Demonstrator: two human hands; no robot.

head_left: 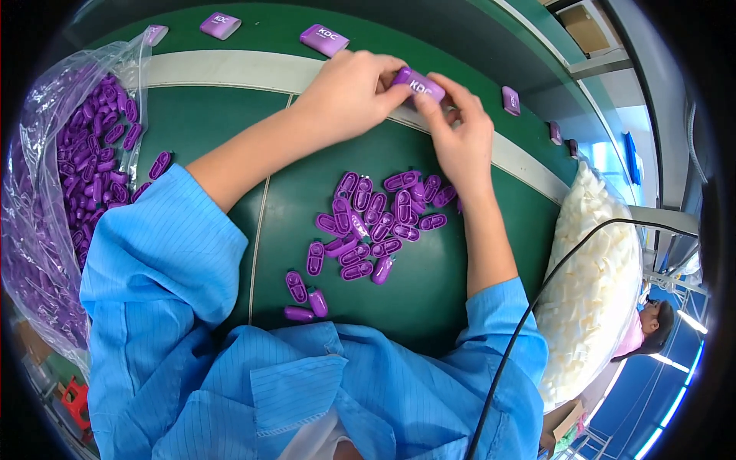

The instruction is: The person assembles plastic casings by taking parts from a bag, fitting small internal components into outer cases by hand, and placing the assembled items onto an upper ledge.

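Observation:
Between my two hands, over the pale rail at the belt's near edge, is a small purple box-shaped device [420,84] with white lettering. My left hand [354,88] pinches its left end with thumb and fingers. At its right end, the thumb and fingers of my right hand [464,126] close on it too. Below, on the green tabletop [383,307], lies a loose heap of purple oval caps [379,218], most with their hollow side up. Several more caps [307,299] lie nearer my body.
More purple devices [324,40] are spaced along the green conveyor belt [268,27] beyond the rail [222,70]. A clear plastic bag [46,153] full of purple caps stands at left. A bulging bag of cream-coloured pieces [586,291] sits at right, a black cable [529,314] crossing before it.

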